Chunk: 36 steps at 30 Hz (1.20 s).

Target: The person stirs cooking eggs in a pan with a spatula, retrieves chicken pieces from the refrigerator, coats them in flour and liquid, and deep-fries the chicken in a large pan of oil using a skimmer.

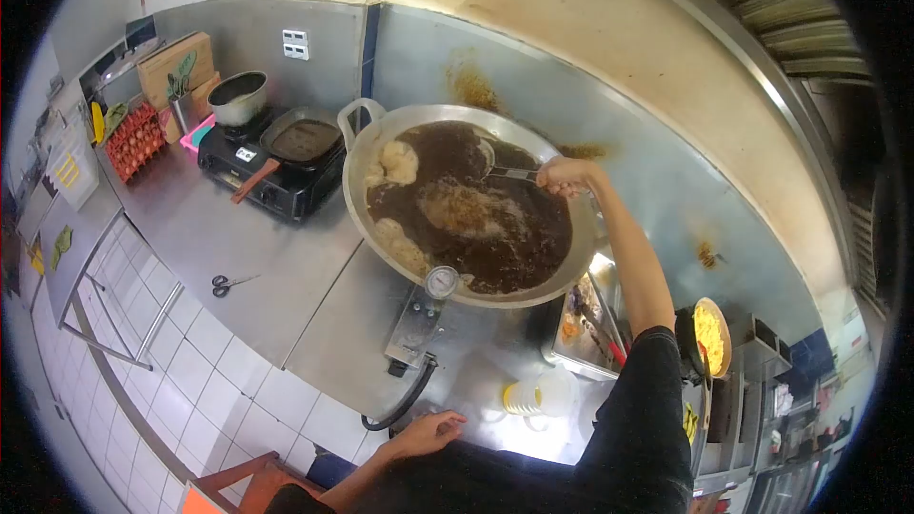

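My right hand is closed round the handle of a ladle, whose bowl dips at the far side of a large metal wok. Dark, bubbling oil fills the wok, and pale pieces of food float along its left side. A round dial thermometer sits at the near rim. My left hand is low, near the counter's front edge, with its fingers curled together; whether they hold anything is too small to tell.
Left of the wok is a black stove with a square pan and a pot. Scissors lie on the steel counter. A clear container, a metal tray and a bowl of yellow food stand to the right.
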### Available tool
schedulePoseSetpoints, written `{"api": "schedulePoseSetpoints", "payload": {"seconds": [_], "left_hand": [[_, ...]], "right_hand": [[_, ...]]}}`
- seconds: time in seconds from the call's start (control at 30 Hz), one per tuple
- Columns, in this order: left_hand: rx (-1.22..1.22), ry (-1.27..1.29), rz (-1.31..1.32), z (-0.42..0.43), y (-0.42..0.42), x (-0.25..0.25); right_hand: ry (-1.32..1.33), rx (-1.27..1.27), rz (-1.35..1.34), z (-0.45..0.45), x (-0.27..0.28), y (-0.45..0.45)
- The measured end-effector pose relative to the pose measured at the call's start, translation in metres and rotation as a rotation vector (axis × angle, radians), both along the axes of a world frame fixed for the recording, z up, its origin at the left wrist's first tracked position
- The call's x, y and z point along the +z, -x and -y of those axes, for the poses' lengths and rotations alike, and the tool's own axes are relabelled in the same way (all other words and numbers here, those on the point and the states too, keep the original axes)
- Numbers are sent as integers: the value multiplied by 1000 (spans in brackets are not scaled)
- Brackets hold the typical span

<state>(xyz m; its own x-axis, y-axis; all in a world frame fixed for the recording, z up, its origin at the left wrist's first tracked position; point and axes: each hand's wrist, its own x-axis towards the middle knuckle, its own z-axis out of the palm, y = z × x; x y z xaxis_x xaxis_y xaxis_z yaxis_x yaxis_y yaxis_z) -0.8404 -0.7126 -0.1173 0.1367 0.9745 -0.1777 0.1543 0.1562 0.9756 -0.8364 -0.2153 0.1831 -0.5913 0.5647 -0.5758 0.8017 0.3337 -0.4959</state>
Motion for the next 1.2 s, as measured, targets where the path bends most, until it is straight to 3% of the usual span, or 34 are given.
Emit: {"api": "schedulePoseSetpoints", "payload": {"seconds": [0.57,1.0,1.2], "left_hand": [[36,-18,-38,3,-11,-2],[-21,46,-59,5,-24,9],[-43,37,-125,8,-30,15]], "right_hand": [[0,194,-39,54,-3,-3],[-21,269,-114,112,24,-63],[-168,291,-144,114,38,-119]]}}
